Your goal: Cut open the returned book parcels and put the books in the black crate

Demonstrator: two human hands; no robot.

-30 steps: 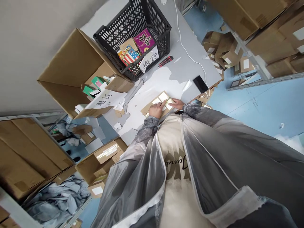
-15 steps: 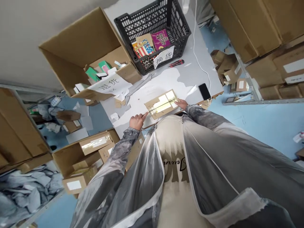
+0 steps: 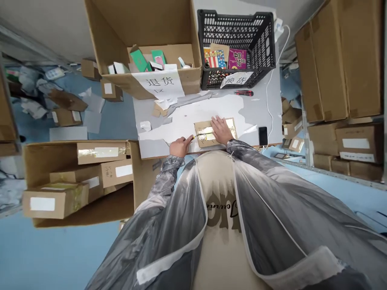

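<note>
A small flat cardboard box [image 3: 204, 141] with shiny tape and a white label lies on the table near its front edge. My right hand [image 3: 221, 130] rests flat on the top of the box, fingers spread. At the box's left end, my left hand [image 3: 179, 146] is closed around a slim box cutter [image 3: 194, 137], its tip touching or close to the taped seam. Most of the cutter is hidden in the fingers. Farther back on the table lies a red and black utility knife [image 3: 243, 93].
An open carton [image 3: 127, 82] with small boxes and a black crate [image 3: 237, 82] with books stand at the back. A phone [image 3: 263, 136] lies at right, near a white cable [image 3: 270, 102]. Another carton [image 3: 137, 177] of parcels stands at lower left; shelves of boxes flank right.
My right hand has moved from the box's right end onto its top and flattened. The left hand stays at the left end. The view has turned, so the table now looks level.
</note>
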